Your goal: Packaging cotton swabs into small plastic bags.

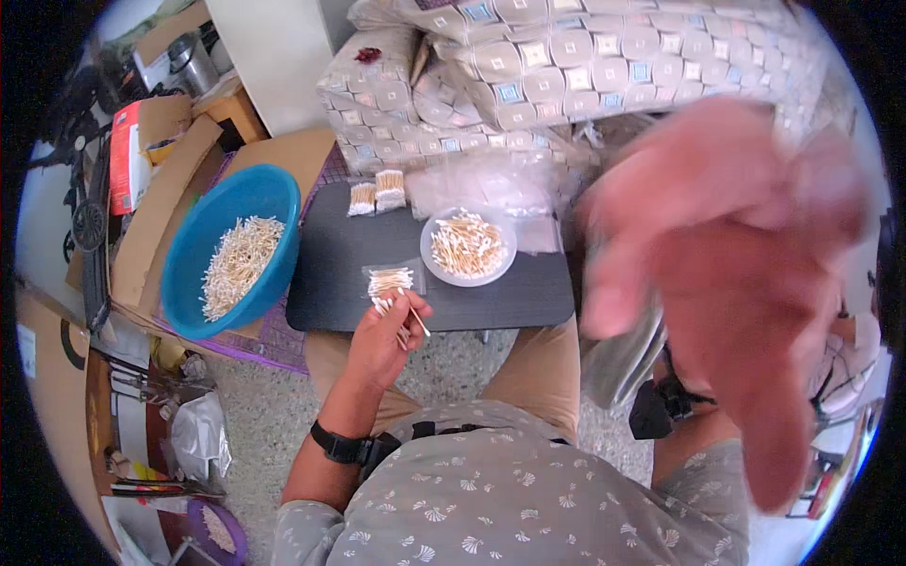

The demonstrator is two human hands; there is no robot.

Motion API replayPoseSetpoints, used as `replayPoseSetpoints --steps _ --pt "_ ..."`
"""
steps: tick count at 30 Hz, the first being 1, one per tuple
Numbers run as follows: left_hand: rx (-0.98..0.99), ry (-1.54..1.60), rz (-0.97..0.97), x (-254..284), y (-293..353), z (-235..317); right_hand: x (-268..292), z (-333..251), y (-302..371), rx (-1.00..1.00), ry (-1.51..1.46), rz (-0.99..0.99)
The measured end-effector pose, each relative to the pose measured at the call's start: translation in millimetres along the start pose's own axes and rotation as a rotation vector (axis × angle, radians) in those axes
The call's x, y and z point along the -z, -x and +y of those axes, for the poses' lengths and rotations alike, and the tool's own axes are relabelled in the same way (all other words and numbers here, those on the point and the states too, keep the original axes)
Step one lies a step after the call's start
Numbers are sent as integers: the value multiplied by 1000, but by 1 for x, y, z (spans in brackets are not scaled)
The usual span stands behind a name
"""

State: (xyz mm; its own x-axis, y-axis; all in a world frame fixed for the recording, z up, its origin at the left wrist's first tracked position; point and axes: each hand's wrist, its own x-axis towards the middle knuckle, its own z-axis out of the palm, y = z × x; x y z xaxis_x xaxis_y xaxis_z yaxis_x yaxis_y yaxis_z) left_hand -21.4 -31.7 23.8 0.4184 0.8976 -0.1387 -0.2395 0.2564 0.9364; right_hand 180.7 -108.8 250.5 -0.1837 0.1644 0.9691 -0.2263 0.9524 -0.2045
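Note:
My left hand (385, 332) is closed around a few cotton swabs (420, 321), which poke out between its fingers above the near edge of the black table. Just beyond it lies a small clear bag (390, 281) with swabs in it. My right hand (727, 245) is raised close to the camera at the right, large and blurred. Its fingers look spread, and nothing shows in them. On the table stands a white bowl (511, 263) of loose swabs (467, 247). Two packed bundles of swabs (389, 186) lie at the far left of the table.
A large blue basin (179, 311) of swabs stands tilted left of the black table (326, 255). Clear plastic bags (481, 184) lie along the table's far edge. Behind is a patterned sofa (566, 75). Cardboard boxes (165, 217) stand at the left.

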Motion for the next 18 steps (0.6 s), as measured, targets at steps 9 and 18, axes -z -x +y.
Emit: replayPoseSetpoints --steps 9,18 --pt "-18 118 -142 10 12 2 22 -35 -11 253 353 -1" --pt "40 222 -134 31 -9 -5 44 -28 -7 220 463 178"
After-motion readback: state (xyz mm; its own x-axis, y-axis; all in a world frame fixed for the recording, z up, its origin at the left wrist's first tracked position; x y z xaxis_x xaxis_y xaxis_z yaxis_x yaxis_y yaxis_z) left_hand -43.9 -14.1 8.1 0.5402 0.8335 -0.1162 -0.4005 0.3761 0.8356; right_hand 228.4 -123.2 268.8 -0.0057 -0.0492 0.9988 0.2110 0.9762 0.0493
